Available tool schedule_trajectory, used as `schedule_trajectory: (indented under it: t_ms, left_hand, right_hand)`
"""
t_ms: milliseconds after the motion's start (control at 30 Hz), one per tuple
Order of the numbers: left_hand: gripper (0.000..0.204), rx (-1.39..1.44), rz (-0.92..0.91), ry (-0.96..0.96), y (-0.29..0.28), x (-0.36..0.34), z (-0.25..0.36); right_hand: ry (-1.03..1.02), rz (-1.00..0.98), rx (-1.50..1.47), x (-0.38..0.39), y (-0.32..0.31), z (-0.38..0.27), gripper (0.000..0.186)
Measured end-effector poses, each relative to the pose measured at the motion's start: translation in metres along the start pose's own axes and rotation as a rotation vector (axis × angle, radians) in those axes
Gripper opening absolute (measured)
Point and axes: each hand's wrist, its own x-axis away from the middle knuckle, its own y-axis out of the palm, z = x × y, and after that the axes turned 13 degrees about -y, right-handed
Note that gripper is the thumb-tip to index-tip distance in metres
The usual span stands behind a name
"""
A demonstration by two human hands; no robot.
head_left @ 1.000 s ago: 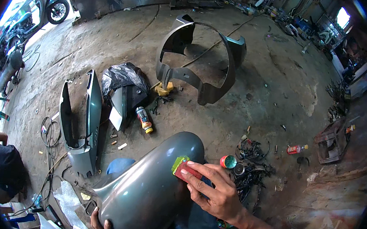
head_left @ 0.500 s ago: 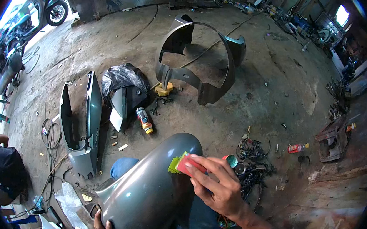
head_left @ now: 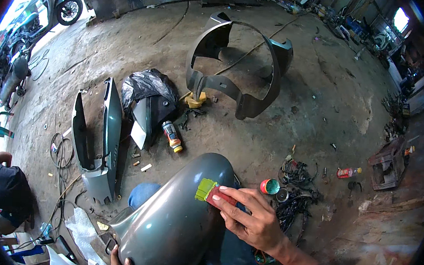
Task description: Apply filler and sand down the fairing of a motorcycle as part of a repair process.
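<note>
A glossy dark grey curved body panel lies over my lap at the bottom centre. My right hand pinches a red rectangular applicator against the panel's upper right part, where a patch of yellow-green paste sits under its edge. My left hand grips the panel's lower left end, mostly out of sight. Just right of the panel stand an open red can of teal paste and a round dark lid or tin.
An upright dark ring-shaped fairing, long grey side panels, a bag-covered part, bottles, cables, wiring bundles and a rusty frame lie around. A person in black is at the left; motorcycles stand beyond.
My right hand lifted slightly to the right, then came back down onto the green patch, which now shows larger. The view has shifted slightly; more of the person at the left shows.
</note>
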Motion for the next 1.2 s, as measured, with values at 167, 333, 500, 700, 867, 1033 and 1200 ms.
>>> schedule_trajectory:
  t_ms: [167,333,500,700,867,1033,1200]
  left_hand:
    - [0.131,0.006,-0.011,-0.055,0.002,0.002,-0.001]
    - [0.132,-0.006,0.000,-0.028,0.001,-0.001,0.001]
    - [0.132,0.075,-0.025,-0.188,0.005,0.015,-0.013]
    - [0.130,0.086,-0.048,-0.209,0.009,0.026,-0.023]
    - [0.128,0.014,-0.008,-0.053,-0.001,0.009,-0.004]
    - [0.128,0.041,-0.014,-0.068,-0.003,0.003,0.001]
    - [0.127,0.036,-0.008,-0.007,-0.001,0.004,-0.001]
  right_hand:
    - [0.055,0.025,-0.015,0.013,0.004,-0.007,0.048]
    - [0.090,0.082,-0.014,0.013,-0.006,-0.010,0.044]
    - [-0.033,0.062,-0.019,-0.020,-0.005,0.004,0.042]
    - [-0.125,-0.025,-0.070,-0.023,0.003,0.011,0.043]
    - [-0.108,-0.019,-0.042,-0.011,0.010,0.009,0.046]
    - [-0.082,-0.001,-0.021,0.004,0.016,0.007,0.047]
    - [-0.062,0.028,0.011,0.015,0.018,0.003,0.048]
